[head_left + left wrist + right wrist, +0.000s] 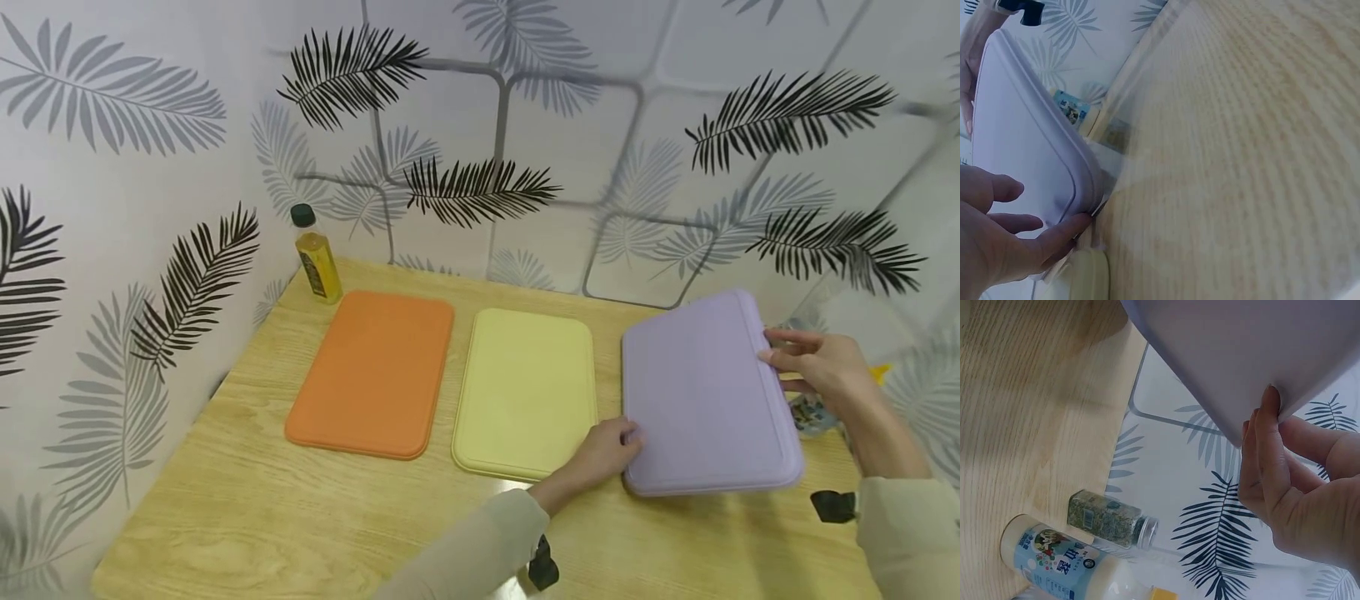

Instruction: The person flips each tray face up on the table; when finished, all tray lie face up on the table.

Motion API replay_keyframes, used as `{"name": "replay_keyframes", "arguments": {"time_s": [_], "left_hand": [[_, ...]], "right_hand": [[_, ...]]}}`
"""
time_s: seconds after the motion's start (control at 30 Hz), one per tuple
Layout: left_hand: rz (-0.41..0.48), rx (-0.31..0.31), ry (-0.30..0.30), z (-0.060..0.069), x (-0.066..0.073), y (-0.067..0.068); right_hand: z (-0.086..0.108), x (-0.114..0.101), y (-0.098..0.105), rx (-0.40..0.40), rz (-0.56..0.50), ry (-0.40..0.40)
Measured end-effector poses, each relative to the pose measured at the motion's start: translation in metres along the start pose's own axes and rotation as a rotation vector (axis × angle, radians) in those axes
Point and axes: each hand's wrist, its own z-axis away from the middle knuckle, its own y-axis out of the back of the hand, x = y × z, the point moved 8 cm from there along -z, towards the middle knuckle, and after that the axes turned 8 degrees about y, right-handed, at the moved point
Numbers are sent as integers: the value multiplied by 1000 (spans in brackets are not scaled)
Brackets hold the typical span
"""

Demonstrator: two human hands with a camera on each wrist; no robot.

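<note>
A purple rectangular tray (705, 392) with rounded corners, its flat face upward, is tilted with its right side raised above the wooden table. My right hand (832, 371) pinches its raised right edge between thumb and fingers. At the near left corner, my left hand (603, 454) holds the lower edge; in the left wrist view, its fingers (1063, 234) reach under the rim while the thumb is over the face. A yellow tray (525, 392) lies flat just left of that hand. Farther left lies an orange tray (375, 375) of similar shape.
An oil bottle (320, 267) with a dark green cap stands at the back left corner. Beside my right hand are a yellow-capped sauce bottle (1063, 559) and a glass jar of dried herbs (1107, 519). A leaf-patterned wall (480, 142) borders the table (247, 508).
</note>
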Motion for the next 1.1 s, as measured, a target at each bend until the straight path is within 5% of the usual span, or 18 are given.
{"name": "replay_keyframes", "arguments": {"time_s": [0.47,0.9,1.1], "left_hand": [[14,28,22,19,1,-8],[127,-50,89,26,-3,-14],[132,-62,116,28,2,-16]], "right_hand": [[-1,-14,1,50,-27,29],[2,-26,-1,71,-221,52],[4,-35,-5,92,-188,36]]}}
